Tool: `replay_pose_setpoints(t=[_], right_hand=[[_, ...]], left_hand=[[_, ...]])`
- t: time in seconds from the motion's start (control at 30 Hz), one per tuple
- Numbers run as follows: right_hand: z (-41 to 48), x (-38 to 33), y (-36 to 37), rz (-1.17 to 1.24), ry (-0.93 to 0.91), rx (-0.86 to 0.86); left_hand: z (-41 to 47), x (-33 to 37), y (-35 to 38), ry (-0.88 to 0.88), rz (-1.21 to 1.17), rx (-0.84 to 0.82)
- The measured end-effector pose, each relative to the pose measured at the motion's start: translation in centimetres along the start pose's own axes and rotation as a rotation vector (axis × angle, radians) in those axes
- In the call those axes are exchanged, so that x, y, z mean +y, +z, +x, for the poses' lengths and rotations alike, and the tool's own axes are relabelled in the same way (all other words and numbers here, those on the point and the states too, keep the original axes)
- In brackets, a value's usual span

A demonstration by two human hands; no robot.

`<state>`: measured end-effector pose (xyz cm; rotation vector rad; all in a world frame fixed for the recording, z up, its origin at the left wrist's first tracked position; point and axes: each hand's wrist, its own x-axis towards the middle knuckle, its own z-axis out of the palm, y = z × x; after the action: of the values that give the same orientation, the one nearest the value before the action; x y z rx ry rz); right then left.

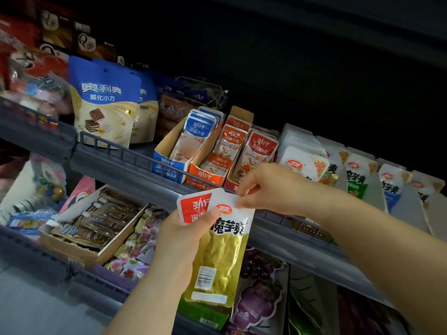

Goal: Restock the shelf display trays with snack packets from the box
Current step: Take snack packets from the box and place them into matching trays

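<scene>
Just below red tray (229,184), left hand (183,240) grips two fanned packets: red-topped packet (193,207) and yellow packet (221,257). Right hand (263,187) pinches yellow packet's top edge — best slide it free alone, left thumb pinning red-topped packet.

The yellow packet (221,250) has a white top, black characters and a red logo. At its eleven o'clock shows a red-and-white packet (193,207); at twelve, an orange tray (202,178) beside a blue tray (167,166).
</scene>
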<state>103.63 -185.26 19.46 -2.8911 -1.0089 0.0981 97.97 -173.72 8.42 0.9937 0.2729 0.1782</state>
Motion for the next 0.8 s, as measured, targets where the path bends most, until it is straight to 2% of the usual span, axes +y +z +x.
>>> replay_pose_setpoints(t=[0.17,0.37,0.47,0.8], right_hand=[[-2.0,0.6,-1.2,0.074,0.076,-0.034],[-4.9,1.4,-3.4,0.234,0.068,0.025],[-6.7,2.1,-3.9,0.295,0.085,0.071],[-9.9,6.6,-2.4,0.226,0.248,0.243]], left_hand=[[-0.9,0.1,0.7,0.025,0.016,-0.092],[-1.6,0.3,1.2,0.094,0.103,-0.043],[-2.1,0.2,1.4,0.068,0.118,-0.037],[-3.4,-1.2,3.5,0.033,0.214,-0.043]])
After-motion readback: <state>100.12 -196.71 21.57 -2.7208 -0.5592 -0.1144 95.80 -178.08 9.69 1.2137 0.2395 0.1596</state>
